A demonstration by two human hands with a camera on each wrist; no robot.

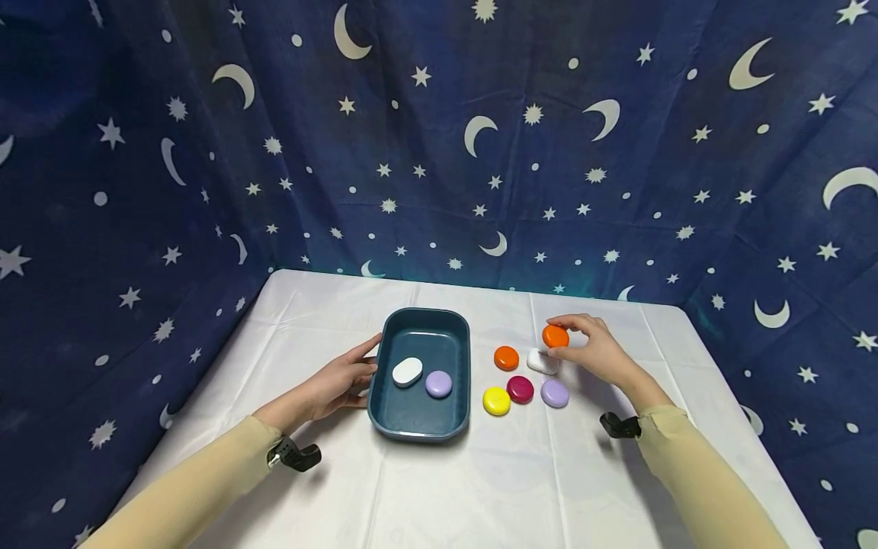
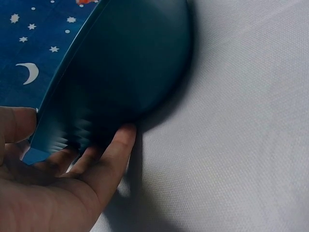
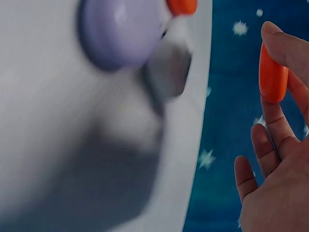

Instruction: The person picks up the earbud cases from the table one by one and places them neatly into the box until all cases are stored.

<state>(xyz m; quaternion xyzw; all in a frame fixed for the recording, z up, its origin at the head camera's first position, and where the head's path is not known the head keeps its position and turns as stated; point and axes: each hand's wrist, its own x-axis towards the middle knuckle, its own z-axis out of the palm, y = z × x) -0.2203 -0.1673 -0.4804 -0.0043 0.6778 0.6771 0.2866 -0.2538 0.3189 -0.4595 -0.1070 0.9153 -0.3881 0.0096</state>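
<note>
My left hand [image 1: 341,381] rests against the left wall of a dark teal rectangular tray [image 1: 420,436], its fingertips at the rim and side. The left wrist view shows those fairly straight fingers on the tray's outer wall [image 2: 140,53]. Inside the tray lie a white oval piece [image 1: 408,372] and a lilac disc [image 1: 439,384]. Between thumb and fingertips, my right hand [image 1: 595,352] pinches a glossy orange disc [image 1: 555,336]; the right wrist view has this orange disc [image 3: 273,75] edge-on. Just below it sits a white piece [image 1: 542,361], partly covered by the hand.
Right of the tray, on the white cloth [image 1: 439,496], lie another orange disc [image 1: 506,357], a yellow disc [image 1: 497,401], a dark red disc [image 1: 520,390] and a lilac disc [image 1: 555,393]. A blue star-and-moon curtain [image 1: 439,152] surrounds the table's back and sides.
</note>
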